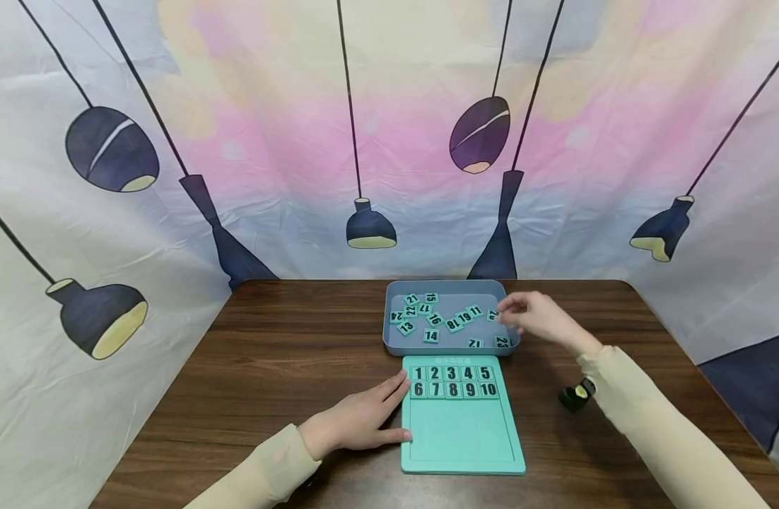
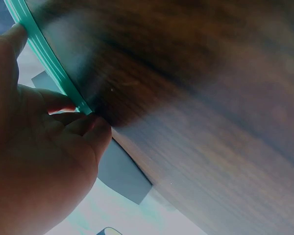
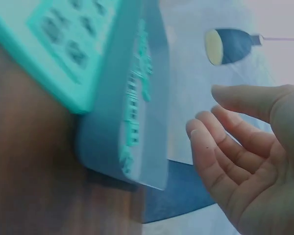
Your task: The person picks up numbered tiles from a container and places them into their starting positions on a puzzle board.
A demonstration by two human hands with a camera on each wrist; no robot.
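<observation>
While the left hand point(image 1: 359, 418), straight-fingered, touches the board point(image 1: 459, 437), most tiles point(image 1: 465, 317) lie left of the nearer right hand point(image 1: 542, 316) — relaxed, empty.

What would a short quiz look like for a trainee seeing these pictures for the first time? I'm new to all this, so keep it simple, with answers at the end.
1. Multiple choice: which number stands at the right end of the lower row of tiles on the green board?
A) 8
B) 9
C) 10
2. True or false: the left hand touches the left edge of the green board.
3. Fill in the blank: in the head view, the right hand is at the ____ end of the blue-grey tray.

Key:
1. C
2. True
3. right
</observation>
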